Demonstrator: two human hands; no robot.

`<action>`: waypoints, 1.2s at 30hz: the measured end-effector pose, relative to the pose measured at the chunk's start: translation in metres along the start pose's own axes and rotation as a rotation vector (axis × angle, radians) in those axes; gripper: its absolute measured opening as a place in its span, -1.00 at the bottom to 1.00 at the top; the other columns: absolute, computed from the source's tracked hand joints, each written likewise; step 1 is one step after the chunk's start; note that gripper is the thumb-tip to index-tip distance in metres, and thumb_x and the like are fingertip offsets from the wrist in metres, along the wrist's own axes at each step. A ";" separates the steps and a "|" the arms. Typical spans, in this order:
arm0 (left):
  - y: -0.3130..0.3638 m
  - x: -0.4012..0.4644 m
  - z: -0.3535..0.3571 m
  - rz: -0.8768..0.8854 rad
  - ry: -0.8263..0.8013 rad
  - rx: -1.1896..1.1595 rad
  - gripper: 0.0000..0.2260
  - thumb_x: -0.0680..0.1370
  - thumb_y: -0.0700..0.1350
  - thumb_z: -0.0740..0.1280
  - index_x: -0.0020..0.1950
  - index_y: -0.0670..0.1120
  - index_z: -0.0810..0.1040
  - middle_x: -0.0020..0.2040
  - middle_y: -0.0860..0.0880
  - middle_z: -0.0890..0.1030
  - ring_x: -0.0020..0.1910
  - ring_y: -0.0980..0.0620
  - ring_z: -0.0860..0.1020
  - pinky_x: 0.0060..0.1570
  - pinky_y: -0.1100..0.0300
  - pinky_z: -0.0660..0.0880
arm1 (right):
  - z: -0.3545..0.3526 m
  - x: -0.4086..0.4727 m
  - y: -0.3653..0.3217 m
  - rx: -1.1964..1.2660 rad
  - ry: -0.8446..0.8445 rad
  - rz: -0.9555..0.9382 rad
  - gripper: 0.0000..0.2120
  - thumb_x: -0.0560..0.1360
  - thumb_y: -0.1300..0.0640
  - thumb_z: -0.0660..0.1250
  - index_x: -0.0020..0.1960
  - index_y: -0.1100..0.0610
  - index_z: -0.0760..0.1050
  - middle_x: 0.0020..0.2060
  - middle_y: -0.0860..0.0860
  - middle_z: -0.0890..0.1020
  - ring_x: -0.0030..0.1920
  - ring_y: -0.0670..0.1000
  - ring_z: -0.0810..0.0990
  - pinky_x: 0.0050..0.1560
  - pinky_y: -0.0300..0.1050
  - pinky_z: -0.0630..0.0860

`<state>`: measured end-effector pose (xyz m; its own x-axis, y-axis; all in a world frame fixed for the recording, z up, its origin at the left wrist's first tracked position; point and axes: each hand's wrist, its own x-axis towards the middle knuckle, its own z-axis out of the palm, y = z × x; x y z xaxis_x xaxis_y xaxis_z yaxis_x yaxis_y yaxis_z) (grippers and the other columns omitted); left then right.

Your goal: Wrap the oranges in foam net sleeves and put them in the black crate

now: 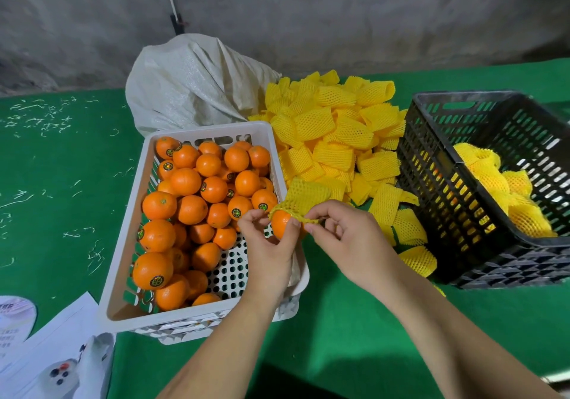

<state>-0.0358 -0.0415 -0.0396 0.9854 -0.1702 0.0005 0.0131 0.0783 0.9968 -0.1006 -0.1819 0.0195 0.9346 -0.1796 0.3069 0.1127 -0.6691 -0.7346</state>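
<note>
Both hands, left hand (267,244) and right hand (348,238), pinch a yellow foam net sleeve (303,198) over an orange (280,224) beside the white crate (197,315).

The near edge of the green table (339,321) lies bare between the white crate (197,315) and the black crate (481,244), and the table's left side is bare too. Between the two crates a heap of yellow foam sleeves (333,139) fills the room back to the far edge. A white sack (191,84) blocks the way behind the white crate.

Both hands (271,244) (348,238) together (fingers (311,213) pinched)
</note>
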 end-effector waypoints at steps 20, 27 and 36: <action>-0.003 0.011 -0.005 -0.231 0.027 -0.430 -0.53 0.54 0.09 0.39 0.38 -0.08 0.46 -0.06 -0.10 0.69 -0.09 -0.05 0.69 0.03 -0.04 0.66 | 0.042 0.002 0.008 -0.326 0.298 -0.356 -0.85 0.55 0.20 0.36 0.00 0.28 0.64 -0.13 0.12 0.63 -0.13 0.12 0.61 -0.13 -0.01 0.62; 0.003 0.007 0.000 -0.339 -0.061 -0.321 -0.55 0.70 0.08 0.23 0.51 -0.15 0.42 0.37 -0.28 0.58 0.39 -0.25 0.55 0.44 -0.28 0.47 | 0.045 -0.004 0.004 -0.420 0.202 -0.433 -0.90 0.55 0.18 0.33 -0.02 0.20 0.57 0.13 0.14 0.59 0.12 0.15 0.56 0.07 -0.08 0.54; -0.002 0.007 -0.005 -0.174 -0.211 -0.175 -0.50 0.56 0.15 0.45 0.47 0.08 0.49 0.34 -0.02 0.65 0.37 -0.04 0.60 0.43 -0.14 0.46 | 0.031 0.018 0.010 -0.276 0.334 -0.297 -0.80 0.64 0.18 0.30 0.11 0.29 0.62 0.00 0.13 0.67 0.02 0.10 0.62 0.06 -0.14 0.54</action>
<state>-0.0281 -0.0383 -0.0419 0.9091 -0.3946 -0.1337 0.2248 0.1944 0.9548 -0.0719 -0.1696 -0.0006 0.7120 -0.1432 0.6874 0.2215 -0.8832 -0.4133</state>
